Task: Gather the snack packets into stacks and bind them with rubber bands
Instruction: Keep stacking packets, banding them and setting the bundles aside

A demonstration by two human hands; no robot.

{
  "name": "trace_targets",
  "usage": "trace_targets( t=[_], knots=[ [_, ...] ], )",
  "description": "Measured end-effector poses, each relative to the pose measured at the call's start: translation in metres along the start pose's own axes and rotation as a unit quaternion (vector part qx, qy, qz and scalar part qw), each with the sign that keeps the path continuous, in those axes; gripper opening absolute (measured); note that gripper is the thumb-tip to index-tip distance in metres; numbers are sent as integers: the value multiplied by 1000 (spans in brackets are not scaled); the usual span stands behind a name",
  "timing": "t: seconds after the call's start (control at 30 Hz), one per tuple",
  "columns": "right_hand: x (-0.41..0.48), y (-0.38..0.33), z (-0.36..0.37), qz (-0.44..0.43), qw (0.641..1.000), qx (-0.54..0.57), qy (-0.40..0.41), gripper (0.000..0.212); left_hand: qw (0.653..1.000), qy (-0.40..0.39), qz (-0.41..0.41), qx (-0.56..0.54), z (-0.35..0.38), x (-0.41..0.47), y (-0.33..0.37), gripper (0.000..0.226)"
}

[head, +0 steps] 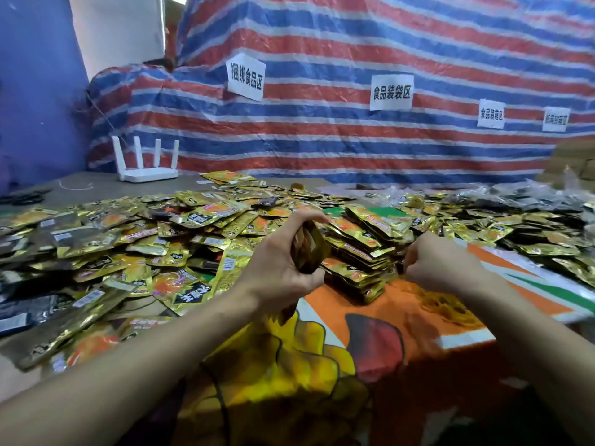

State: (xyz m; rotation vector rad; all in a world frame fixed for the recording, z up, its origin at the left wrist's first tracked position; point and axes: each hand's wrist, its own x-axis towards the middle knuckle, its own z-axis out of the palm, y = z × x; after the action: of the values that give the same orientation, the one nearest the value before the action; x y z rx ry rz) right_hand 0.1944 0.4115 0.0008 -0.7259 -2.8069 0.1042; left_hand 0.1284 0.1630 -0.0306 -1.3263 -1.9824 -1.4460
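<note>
Where loose gold snack packets (112, 252) sprawl far left of leaning packet stack (363, 249), white router (145, 169) stands behind them. Left hand (280, 268) just left of stack, fingers wrapped round upright packet bundle (310, 249). Right hand (441, 265) just right of stack, fingers curled; whether pinching anything, cannot tell. Yellow rubber bands (447, 305) front right of stack, on orange sheet (402, 292)

paper sign (246, 77) on striped tarp (322, 140): 捆绑食品区 | next paper sign (391, 92): 食品装袋区 | two small signs (491, 113) further right: blurred | packets (193, 217): print unreadable
</note>
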Motion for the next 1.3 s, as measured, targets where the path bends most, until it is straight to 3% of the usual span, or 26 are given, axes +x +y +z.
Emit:
trace_targets(
  t=[0.13, 0.33, 0.63, 0.73, 0.93, 1.0, 1.17, 1.3],
  knots=[
    [14, 15, 21, -15, 1000, -4, -17, 27, 1000, 12, -15, -19, 6, 0, 5, 58],
    [36, 11, 52, -31, 999, -16, 4, 19, 999, -10, -19, -27, 12, -4, -9, 57],
    [30, 4, 44, -36, 998, -60, -2, 28, 997, 5, -56, -44, 3, -10, -13, 56],
    [22, 0, 39, -46, 995, -83, -7, 22, 991, 21, -84, -98, 4, -11, -12, 56],
    [20, 6, -1, 10, 996, 30, 83, 9, 951, 60, -171, -249, 5, -5, -13, 60],
    [20, 6, -18, 11, 993, 52, 108, 14, 940, 68, -189, -275, 3, -4, -14, 62],
    [4, -42, -30, -141, 968, 147, 145, 20, 946, 85, -181, -255, -1, -3, -12, 64],
    [-14, -105, -7, -267, 927, 253, 72, 16, 940, 103, -199, -257, -8, -4, -18, 58]
  ],
)
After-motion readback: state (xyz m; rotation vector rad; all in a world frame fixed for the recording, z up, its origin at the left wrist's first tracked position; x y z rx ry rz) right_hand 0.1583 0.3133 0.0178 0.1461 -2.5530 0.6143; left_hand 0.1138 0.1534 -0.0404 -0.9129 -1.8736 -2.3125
